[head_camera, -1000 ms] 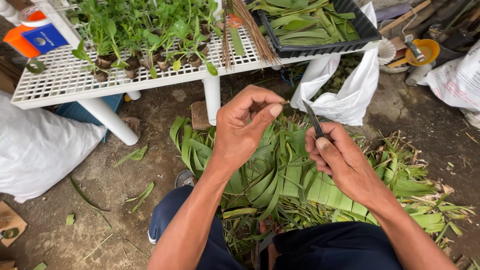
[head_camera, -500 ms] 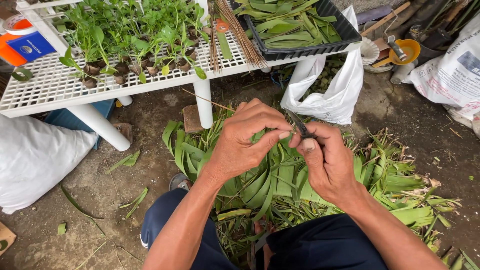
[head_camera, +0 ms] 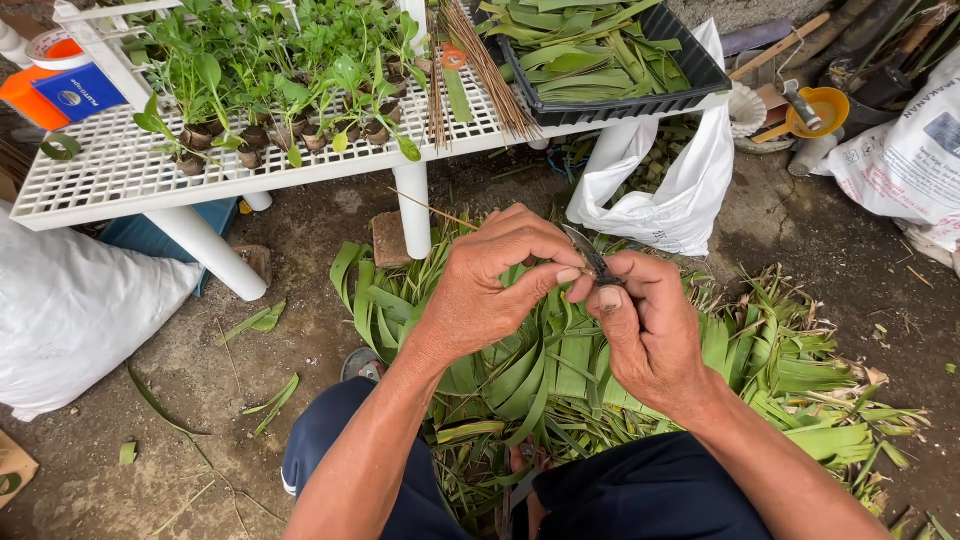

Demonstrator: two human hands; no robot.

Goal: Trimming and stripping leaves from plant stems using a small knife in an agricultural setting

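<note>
A small knife [head_camera: 590, 258] with a dark blade sits between the 2 hands, raised above a heap of long green leaves [head_camera: 560, 370] that lies on the dirt ground [head_camera: 200, 400] in front of the person's knees. The right hand [head_camera: 650, 335] grips the knife, its thumb pressed along the handle and the blade pointing up and away toward the left hand [head_camera: 495, 285]. The left hand is curled, its fingertips pinched together just beside the blade; they seem to clasp a thin stick [head_camera: 435, 210] that runs out to the left past the knuckles, though the pinch itself is too small to read clearly. Both forearms come up from dark blue trousers [head_camera: 640, 495] at the bottom of the view. Beyond the leaves stands a white grid table [head_camera: 110, 170] on round white legs, carrying rows of small potted seedlings [head_camera: 280, 90], a bundle of thin brown sticks [head_camera: 480, 70] and a black tray [head_camera: 700, 75] filled with cut leaf strips. A white plastic bag [head_camera: 670, 195] hangs just beside the tray's end of the table. A large white sack [head_camera: 70, 300] lies on the ground to the left, and an orange funnel [head_camera: 815, 110] rests among clutter at the upper right.
</note>
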